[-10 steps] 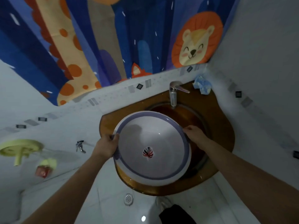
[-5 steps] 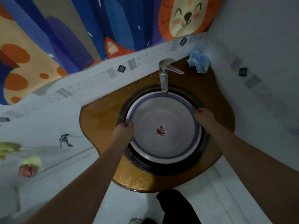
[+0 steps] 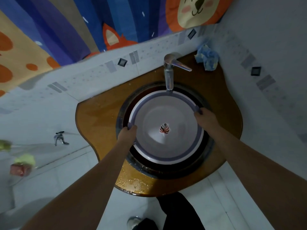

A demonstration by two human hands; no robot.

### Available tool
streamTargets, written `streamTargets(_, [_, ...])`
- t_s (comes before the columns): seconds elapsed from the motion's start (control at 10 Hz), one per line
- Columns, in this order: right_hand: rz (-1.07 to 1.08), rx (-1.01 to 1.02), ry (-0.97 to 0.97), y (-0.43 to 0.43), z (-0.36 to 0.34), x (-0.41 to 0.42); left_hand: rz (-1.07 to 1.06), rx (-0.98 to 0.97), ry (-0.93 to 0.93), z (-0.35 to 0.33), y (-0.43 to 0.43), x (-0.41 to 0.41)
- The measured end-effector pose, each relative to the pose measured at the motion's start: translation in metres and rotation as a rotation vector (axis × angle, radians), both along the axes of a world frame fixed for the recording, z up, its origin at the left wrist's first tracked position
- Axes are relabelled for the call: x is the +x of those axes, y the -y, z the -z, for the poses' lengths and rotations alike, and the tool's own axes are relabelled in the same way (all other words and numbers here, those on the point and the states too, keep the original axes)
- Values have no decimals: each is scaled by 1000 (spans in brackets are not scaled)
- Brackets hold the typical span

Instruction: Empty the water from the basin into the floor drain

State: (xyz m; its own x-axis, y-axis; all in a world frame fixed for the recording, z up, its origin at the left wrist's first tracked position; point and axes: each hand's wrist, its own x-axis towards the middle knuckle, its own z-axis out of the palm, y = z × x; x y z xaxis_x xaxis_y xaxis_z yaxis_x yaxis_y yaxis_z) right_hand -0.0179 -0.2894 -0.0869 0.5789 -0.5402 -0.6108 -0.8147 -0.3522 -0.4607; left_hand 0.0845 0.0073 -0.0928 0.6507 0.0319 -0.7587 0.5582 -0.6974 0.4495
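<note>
Left hand (image 3: 127, 136), right hand (image 3: 205, 117) grip basin (image 3: 166, 113) rim; basin sits inside sink (image 3: 206, 156).

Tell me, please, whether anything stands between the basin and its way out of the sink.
The faucet spout overhangs the far rim of the basin, so it may catch a straight lift. Otherwise nothing visible; left hand and right hand grip the rim.

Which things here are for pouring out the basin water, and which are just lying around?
For the job:
basin, gripped at its rim by the left hand and right hand
floor drain, partly hidden

Just lying about:
crumpled blue cloth on the counter
sink tap
small wall tap
blurry red thing
</note>
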Motion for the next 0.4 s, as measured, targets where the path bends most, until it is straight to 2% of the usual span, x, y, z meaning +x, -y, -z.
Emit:
streamTargets(0.2, [-38, 11, -68, -3, -2, 2, 4, 17, 12, -4, 0, -4])
streamTargets(0.3, [-77, -130, 66, -9, -24, 8, 106, 32, 146, -13, 1, -9])
streamTargets(0.4, [0, -183, 339, -9, -45, 6, 123, 57, 198, -17, -2, -11])
